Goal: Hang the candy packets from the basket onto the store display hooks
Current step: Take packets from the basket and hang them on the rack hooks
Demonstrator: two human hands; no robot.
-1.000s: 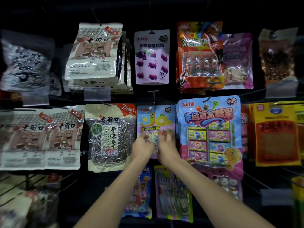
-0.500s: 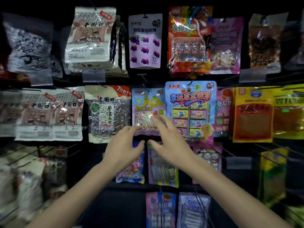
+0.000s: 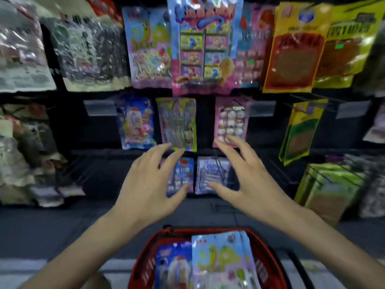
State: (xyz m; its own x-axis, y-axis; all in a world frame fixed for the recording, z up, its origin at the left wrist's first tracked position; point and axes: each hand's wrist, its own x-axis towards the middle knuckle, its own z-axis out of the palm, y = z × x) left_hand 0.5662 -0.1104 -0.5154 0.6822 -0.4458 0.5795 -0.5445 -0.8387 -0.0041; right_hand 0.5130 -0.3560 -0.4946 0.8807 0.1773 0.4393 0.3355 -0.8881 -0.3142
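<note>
A red basket (image 3: pixel 143 261) sits at the bottom centre with candy packets in it: a light blue packet with yellow and green figures (image 3: pixel 220 261) on top and a dark blue packet (image 3: pixel 173 265) beside it. My left hand (image 3: pixel 150 184) and my right hand (image 3: pixel 248 180) hover above the basket, fingers spread, holding nothing. On the display, the same light blue candy packet (image 3: pixel 149 49) hangs next to a large blue and pink packet (image 3: pixel 203 44).
Lower hooks carry a blue packet (image 3: pixel 135 124), a green striped packet (image 3: pixel 179 124) and a pink packet (image 3: pixel 231 122). Seed bags (image 3: pixel 89 49) hang at the left, yellow and orange packets (image 3: pixel 295 46) at the right. Bare wire hooks (image 3: pixel 279 170) stick out low right.
The view has tilted down, so the basket now shows. Both hands have left the hanging light blue packet and dropped lower, open and spread apart.
</note>
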